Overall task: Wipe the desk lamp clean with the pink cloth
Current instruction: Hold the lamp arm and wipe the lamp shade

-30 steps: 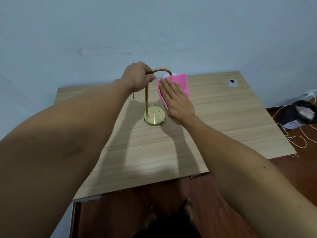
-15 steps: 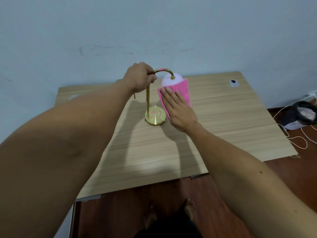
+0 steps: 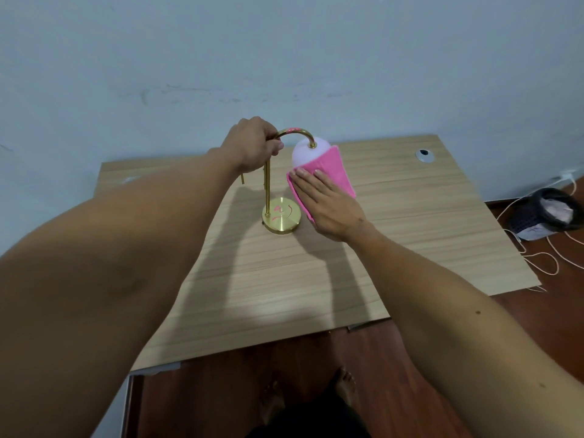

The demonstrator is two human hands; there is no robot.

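A gold desk lamp (image 3: 280,219) stands on the wooden desk (image 3: 410,222), with a round base, a thin upright stem and a curved neck ending in a white globe shade (image 3: 308,152). My left hand (image 3: 252,143) is closed around the top of the stem where the neck bends. The pink cloth (image 3: 336,173) is draped over the lower front of the shade. My right hand (image 3: 325,202) lies flat on the cloth, fingers together, pressing it against the shade. The shade's underside is hidden by the cloth.
A blue-grey wall rises right behind the desk. A cable hole (image 3: 424,155) sits at the desk's far right. On the red-brown floor to the right lies a dark basket (image 3: 551,213) with white cords (image 3: 537,257). My bare feet (image 3: 343,385) show below the desk's near edge.
My right hand and the pink cloth have slid down the shade, uncovering its white top. My left hand has kept its grip on the stem.
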